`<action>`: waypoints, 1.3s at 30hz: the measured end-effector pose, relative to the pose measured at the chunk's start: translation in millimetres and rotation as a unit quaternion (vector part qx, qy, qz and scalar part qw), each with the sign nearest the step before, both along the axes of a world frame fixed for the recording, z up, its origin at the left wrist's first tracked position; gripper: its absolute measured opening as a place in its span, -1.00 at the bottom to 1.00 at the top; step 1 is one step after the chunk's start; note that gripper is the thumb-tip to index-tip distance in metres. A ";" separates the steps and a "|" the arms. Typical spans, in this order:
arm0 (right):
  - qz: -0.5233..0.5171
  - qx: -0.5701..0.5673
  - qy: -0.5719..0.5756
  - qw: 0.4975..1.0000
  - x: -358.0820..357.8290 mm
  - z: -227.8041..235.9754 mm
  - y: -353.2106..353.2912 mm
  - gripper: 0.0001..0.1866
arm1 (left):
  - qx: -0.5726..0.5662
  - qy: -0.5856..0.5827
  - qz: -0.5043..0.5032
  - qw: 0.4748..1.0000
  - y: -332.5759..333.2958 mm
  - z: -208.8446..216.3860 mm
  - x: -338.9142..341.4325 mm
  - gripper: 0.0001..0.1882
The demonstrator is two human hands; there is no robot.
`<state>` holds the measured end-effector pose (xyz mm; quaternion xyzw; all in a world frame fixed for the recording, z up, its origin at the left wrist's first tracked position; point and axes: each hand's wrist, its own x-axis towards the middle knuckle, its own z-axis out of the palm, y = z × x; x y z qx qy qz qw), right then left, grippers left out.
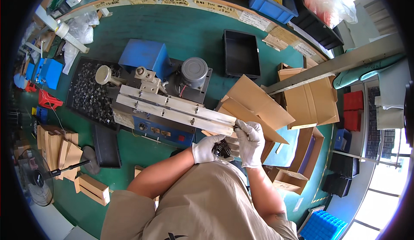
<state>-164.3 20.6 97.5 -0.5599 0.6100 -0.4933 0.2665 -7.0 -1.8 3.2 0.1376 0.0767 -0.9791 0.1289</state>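
My left hand [205,149], in a white glove, is cupped around a handful of small black parts [221,150], close to my body. My right hand [252,143], gloved too, has its thumb and fingertips pinched at the right end of a long pale metal rail [177,112]. Whatever sits between those fingertips is too small to make out. The rail slopes down to the right from a bench machine with a blue housing [145,59], a grey round motor [194,71] and a blue control panel [162,132] beneath it.
Many small dark parts fill a black tray [88,94] left of the machine. Another black tray [241,53] stands behind it. Open cardboard boxes [257,104] crowd the right side. At the lower left are a fan [36,175] and a long cardboard box [92,190].
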 end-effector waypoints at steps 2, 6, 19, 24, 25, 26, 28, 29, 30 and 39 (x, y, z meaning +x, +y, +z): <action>-0.005 0.021 0.030 0.999 -3.1 4.9 2.1 -0.58 | 0.017 -0.014 0.009 1.000 0.8 2.4 -0.6 -0.44; -0.069 0.080 -0.034 0.994 -14.8 0.1 16.5 -0.60 | 0.010 0.029 -0.021 0.999 -4.8 5.4 -1.9 -0.42; -0.030 0.072 0.086 0.993 -20.0 5.4 29.7 -0.67 | -0.001 0.015 -0.012 1.000 -5.8 11.9 -5.3 -0.51; 0.125 0.121 0.273 0.946 -12.2 17.3 26.2 -0.62 | 0.033 0.015 -0.008 0.999 1.3 -16.7 -6.2 -0.54; 0.135 0.115 0.290 0.941 -13.0 13.4 27.2 -0.61 | 0.053 0.027 -0.010 0.998 2.4 -18.7 -6.4 -0.54; 0.128 0.095 0.277 0.948 -13.9 10.9 27.8 -0.65 | 0.073 0.038 -0.012 0.997 2.9 -18.9 -6.5 -0.54; 0.113 0.072 0.244 0.960 -16.6 0.8 28.8 -0.73 | 0.030 0.003 -0.013 0.999 3.9 -22.5 -7.8 -0.52; 0.105 0.061 0.229 0.966 -18.8 -1.7 29.4 -0.77 | 0.008 -0.014 -0.015 1.000 1.9 -16.2 -9.6 -0.52; 0.073 0.132 0.118 0.981 -21.1 -1.4 30.3 -0.81 | 0.003 -0.015 -0.017 1.000 1.2 -9.7 -9.3 -0.49; -0.011 0.151 -0.216 0.965 -25.8 -6.1 14.5 -0.90 | -0.045 0.012 -0.035 0.998 -3.2 0.3 -6.1 -0.42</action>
